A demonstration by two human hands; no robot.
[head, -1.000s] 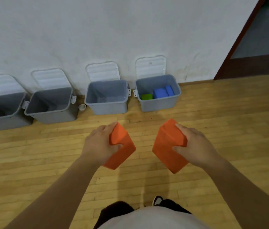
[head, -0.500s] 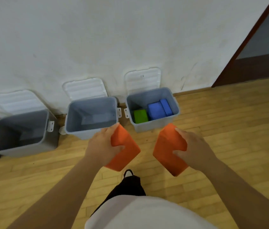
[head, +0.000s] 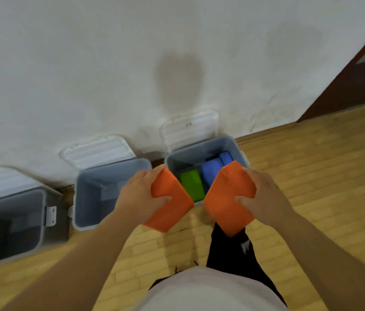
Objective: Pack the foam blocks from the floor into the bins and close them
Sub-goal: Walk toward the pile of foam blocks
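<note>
The left hand (head: 141, 194) and right hand (head: 264, 198), fingers wrapped round the left block (head: 172, 205) and right block (head: 226, 198) above the open bin's (head: 199, 151) near rim, should probably lower them edgewise, one by one, beside the green block (head: 191, 185).

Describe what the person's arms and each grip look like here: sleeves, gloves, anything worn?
The left grip and right grip are bare hands, with no gloves, rings or watch visible. The left forearm and right forearm are uncovered to the frame edge, so no sleeves show. Below them are a light top and dark trousers.
</note>
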